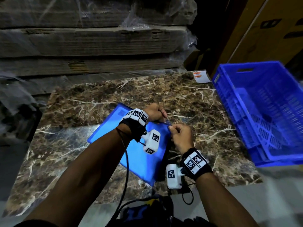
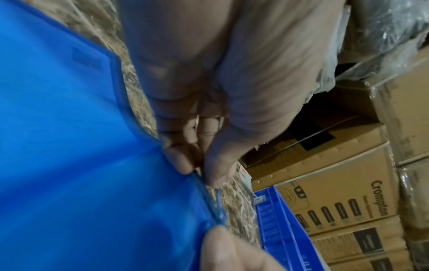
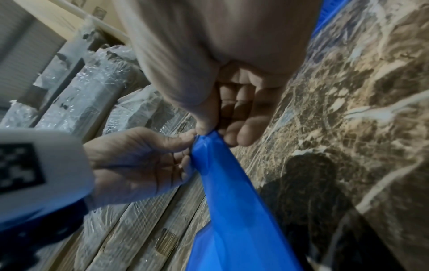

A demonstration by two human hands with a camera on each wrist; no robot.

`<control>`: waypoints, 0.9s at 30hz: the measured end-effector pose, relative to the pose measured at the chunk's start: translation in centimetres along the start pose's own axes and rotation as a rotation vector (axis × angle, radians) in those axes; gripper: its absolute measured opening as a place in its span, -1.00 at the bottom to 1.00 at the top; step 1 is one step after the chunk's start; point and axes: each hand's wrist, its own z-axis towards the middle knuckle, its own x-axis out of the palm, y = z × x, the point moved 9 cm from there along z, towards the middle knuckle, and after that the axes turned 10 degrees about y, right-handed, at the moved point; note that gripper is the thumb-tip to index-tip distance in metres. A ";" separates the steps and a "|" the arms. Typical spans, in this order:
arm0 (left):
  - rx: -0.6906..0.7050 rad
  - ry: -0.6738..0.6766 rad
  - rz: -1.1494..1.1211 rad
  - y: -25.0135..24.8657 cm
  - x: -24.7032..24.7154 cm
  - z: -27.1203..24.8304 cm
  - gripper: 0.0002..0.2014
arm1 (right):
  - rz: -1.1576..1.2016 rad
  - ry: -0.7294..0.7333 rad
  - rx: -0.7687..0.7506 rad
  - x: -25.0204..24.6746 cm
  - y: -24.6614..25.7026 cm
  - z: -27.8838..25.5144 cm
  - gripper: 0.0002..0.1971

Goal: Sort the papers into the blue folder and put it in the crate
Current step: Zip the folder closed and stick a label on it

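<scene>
the blue folder [image 1: 131, 141] is held tilted over the marble-patterned tabletop [image 1: 147, 94], its right corner pinched by the left hand [image 1: 155, 113] and the right hand [image 1: 181, 136], thumb against curled fingers. the closure at that edge is best pressed shut evenly before the folder is carried to the blue crate [image 1: 262, 112] nearby on the right. the folder is thin, glossy, flexible plastic; the crate is rigid, with slotted walls. no papers are seen.
</scene>
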 end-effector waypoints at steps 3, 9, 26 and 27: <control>-0.032 -0.010 0.000 -0.1 -0.6 -0.4 -0.70 | -0.021 -0.024 -0.007 -0.7 1.3 -0.9 -0.76; -0.059 -0.278 0.059 2.4 -7.0 -1.9 -0.66 | 0.036 -0.108 0.109 -3.8 -0.3 -2.1 -0.82; 0.248 -0.675 -0.170 3.6 -11.8 -12.7 -0.67 | -0.994 0.071 -0.307 2.5 13.6 -2.6 -0.74; 0.268 -0.683 -0.164 3.4 -11.8 -13.5 -0.70 | -1.011 0.086 -0.351 3.8 14.5 -2.9 -0.75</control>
